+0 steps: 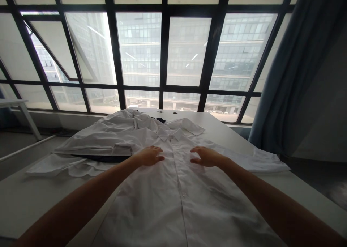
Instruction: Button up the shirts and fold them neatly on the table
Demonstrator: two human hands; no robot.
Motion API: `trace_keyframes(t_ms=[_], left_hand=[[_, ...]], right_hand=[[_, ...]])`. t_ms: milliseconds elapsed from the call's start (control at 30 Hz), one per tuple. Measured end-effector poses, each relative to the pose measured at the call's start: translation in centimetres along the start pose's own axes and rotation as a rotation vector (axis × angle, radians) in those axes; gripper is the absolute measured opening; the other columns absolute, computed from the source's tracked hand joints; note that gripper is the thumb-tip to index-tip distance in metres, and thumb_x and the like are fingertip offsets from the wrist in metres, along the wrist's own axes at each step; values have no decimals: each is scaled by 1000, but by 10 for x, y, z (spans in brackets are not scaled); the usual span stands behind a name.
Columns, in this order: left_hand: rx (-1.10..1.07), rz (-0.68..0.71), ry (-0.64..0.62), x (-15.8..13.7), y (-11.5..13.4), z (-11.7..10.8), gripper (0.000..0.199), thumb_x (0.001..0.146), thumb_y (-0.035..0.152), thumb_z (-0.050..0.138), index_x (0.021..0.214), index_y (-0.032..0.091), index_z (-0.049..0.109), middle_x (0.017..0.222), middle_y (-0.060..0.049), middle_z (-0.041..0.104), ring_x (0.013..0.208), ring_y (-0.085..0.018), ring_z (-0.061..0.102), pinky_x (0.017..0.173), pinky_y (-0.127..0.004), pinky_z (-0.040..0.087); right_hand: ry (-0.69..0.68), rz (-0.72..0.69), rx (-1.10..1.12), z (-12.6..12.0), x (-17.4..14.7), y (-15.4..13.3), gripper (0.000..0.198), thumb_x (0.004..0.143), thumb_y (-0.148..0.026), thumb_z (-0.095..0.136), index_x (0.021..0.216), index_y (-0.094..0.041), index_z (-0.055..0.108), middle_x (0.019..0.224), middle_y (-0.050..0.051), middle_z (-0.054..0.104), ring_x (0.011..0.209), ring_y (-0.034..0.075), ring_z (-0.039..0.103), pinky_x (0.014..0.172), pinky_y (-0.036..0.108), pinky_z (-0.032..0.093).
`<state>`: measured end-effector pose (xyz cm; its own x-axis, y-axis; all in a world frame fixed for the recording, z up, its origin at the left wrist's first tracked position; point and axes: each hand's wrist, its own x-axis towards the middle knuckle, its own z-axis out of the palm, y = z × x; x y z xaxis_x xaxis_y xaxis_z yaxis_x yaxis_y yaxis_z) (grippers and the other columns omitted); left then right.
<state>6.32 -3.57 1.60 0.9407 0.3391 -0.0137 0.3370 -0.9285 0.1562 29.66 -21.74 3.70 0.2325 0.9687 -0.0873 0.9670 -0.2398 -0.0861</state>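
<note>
A white button-front shirt [162, 200] lies spread on the table, collar [170, 134] at the far end and front placket running toward me. Over its left chest side is my left hand [150, 156], fingers apart and holding nothing. My right hand [204, 156] is over the other side of the chest, thumb and fingers spread, also without anything in it. Whether the palms press on the cloth or hover just above, I cannot tell. The right-hand sleeve [265, 162] stretches out flat across the table.
More white garments [103, 135] lie heaped at the left, with a dark cloth [105, 158] showing beneath. The white table [306, 192] extends to the windows [141, 51]. A blue-grey curtain [292, 77] hangs at the right. Another white table [13, 103] stands far left.
</note>
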Motion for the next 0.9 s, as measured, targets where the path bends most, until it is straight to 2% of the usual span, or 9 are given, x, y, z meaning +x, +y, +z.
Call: trace_keyframes(t_ms=[100, 200, 300, 400, 567, 700, 800, 900], left_hand=[[101, -94, 7, 33, -13, 15, 58, 94, 56, 35, 142, 24, 42, 149, -11, 40, 140, -28, 31, 111, -46, 25], [106, -185, 31, 60, -31, 26, 67, 93, 61, 28, 148, 23, 30, 156, -11, 26, 144, -29, 19, 114, -51, 15], [54, -208, 29, 81, -53, 34, 73, 92, 64, 22, 150, 20, 25, 159, -11, 16, 146, -29, 12, 115, -51, 10], [36, -176, 36, 99, -69, 39, 75, 91, 68, 21, 150, 22, 25, 159, -10, 14, 146, -27, 9, 115, -51, 8], [18, -162, 47, 119, -82, 39, 71, 92, 64, 23, 149, 23, 27, 159, -7, 17, 146, -25, 11, 116, -48, 10], [23, -114, 27, 120, -91, 33, 67, 93, 60, 27, 149, 23, 30, 158, -7, 20, 146, -23, 15, 116, -43, 13], [59, -85, 21, 111, -104, 31, 68, 94, 58, 26, 150, 20, 27, 158, -7, 19, 146, -22, 16, 117, -41, 11], [100, -127, 4, 95, -121, 30, 67, 95, 55, 25, 150, 17, 27, 158, -8, 20, 146, -22, 16, 117, -40, 9]], right_hand=[[17, -4, -7, 15, 41, 9, 72, 85, -55, 52, 145, -16, 41, 149, 14, 40, 135, 30, 39, 108, 38, 33], [10, 103, -10, 31, 72, 23, 78, 86, -64, 43, 149, -19, 33, 156, 12, 28, 142, 29, 26, 114, 45, 20], [23, 224, 29, 48, 89, 45, 82, 87, -72, 25, 152, -22, 25, 159, 9, 16, 146, 30, 13, 113, 56, 12], [46, 234, 50, 60, 97, 65, 85, 86, -76, 15, 153, -24, 20, 161, 6, 9, 147, 28, 4, 113, 58, 7], [49, 273, 25, 61, 105, 80, 83, 85, -76, 16, 153, -27, 19, 161, 4, 10, 147, 28, 3, 113, 59, 9], [55, 346, 19, 59, 102, 98, 82, 86, -74, 16, 153, -26, 20, 160, 3, 11, 146, 28, 9, 113, 58, 13], [64, 435, 32, 62, 85, 133, 83, 86, -74, 17, 153, -25, 21, 160, 3, 13, 146, 28, 12, 114, 58, 12], [62, 583, 57, 67, 60, 179, 79, 88, -69, 18, 152, -23, 25, 160, 4, 12, 146, 31, 12, 113, 61, 12]])
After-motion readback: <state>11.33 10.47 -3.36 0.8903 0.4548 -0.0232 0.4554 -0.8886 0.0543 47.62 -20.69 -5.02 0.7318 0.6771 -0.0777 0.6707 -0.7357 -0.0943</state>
